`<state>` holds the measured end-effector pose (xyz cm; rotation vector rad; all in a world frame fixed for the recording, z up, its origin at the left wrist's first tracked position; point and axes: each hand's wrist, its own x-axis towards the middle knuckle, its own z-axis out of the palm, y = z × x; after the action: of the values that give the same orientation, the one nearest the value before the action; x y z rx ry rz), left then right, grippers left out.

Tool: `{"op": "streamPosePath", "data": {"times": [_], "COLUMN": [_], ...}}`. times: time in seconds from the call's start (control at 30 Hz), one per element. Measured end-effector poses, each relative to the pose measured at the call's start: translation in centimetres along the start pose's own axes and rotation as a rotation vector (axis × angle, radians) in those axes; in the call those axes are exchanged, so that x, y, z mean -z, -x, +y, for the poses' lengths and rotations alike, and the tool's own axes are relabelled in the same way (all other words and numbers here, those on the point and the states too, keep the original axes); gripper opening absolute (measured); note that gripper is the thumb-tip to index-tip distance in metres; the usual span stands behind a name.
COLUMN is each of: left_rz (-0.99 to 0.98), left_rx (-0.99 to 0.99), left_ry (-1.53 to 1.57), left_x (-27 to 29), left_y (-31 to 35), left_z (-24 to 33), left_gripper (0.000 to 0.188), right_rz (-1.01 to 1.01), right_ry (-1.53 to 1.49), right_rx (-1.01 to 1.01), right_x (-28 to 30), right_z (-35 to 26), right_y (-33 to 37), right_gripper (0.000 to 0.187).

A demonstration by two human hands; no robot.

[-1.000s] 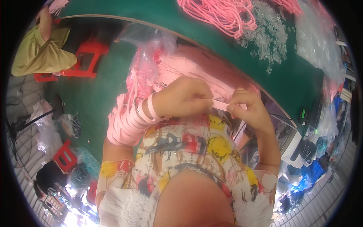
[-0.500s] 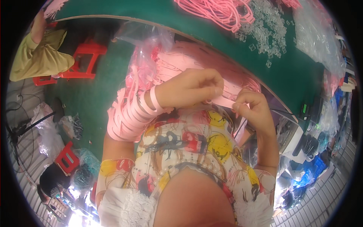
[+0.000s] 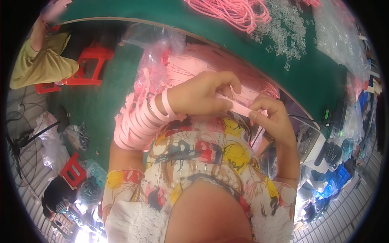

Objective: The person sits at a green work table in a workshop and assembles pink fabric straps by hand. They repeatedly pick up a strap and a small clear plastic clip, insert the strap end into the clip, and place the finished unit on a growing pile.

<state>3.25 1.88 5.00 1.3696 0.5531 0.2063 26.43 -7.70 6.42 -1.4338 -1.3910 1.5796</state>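
Note:
A flat pink strap [image 3: 240, 109] stretches between my two hands, just in front of my chest. My left hand [image 3: 204, 94] pinches one end of it, thumb against fingers. Close to the other end, my right hand [image 3: 268, 114] grips the strap between thumb and fingertips. Many pink loops [image 3: 135, 123] ring my left forearm from the wrist toward the elbow. Beyond my hands, a large heap of pink straps [image 3: 188, 67] lies below the table's edge, partly hidden behind my left hand.
On the green table [image 3: 162, 11] are a bundle of pink loops [image 3: 229, 14], scattered clear plastic buckles [image 3: 287, 34] and a clear plastic bag [image 3: 342, 40]. A person in a yellow-green garment [image 3: 40, 65] is at the far left, by a red stool [image 3: 95, 65].
My left fingers have shifted along the strap, and more of it shows between my hands. The right hand has barely moved. At far left, the other person's hand has moved.

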Motion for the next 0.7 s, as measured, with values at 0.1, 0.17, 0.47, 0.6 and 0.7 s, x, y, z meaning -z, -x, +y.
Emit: {"op": "streamPosePath", "data": {"times": [0.1,0.17,0.47,0.6,0.7], "left_rz": [0.009,0.018,0.027,-0.03,-0.055], "left_rx": [0.052,0.073,0.104,0.038,0.127], "left_ry": [0.064,0.108,0.115,0.088,0.112], "left_x": [0.0,0.1,0.2,0.5,0.5], "left_y": [-0.1,0.0,0.1,-0.7,-1.1], "left_z": [0.5,1.1,1.9,0.3,1.0], "left_gripper": [0.023,0.02,0.028,0.031,0.027], "right_rz": [0.002,0.014,0.049,0.066,0.081], "right_ry": [0.009,0.032,0.04,0.028,-0.015], "right_rx": [0.032,0.065,0.011,0.033,0.02], "right_x": [0.0,0.1,-0.1,-0.3,-0.3], "right_z": [0.0,0.1,-0.2,-0.2,0.3], "right_y": [-0.1,-0.2,-0.3,-0.2,0.0], "right_gripper": [0.008,0.008,0.009,0.009,0.009]}}
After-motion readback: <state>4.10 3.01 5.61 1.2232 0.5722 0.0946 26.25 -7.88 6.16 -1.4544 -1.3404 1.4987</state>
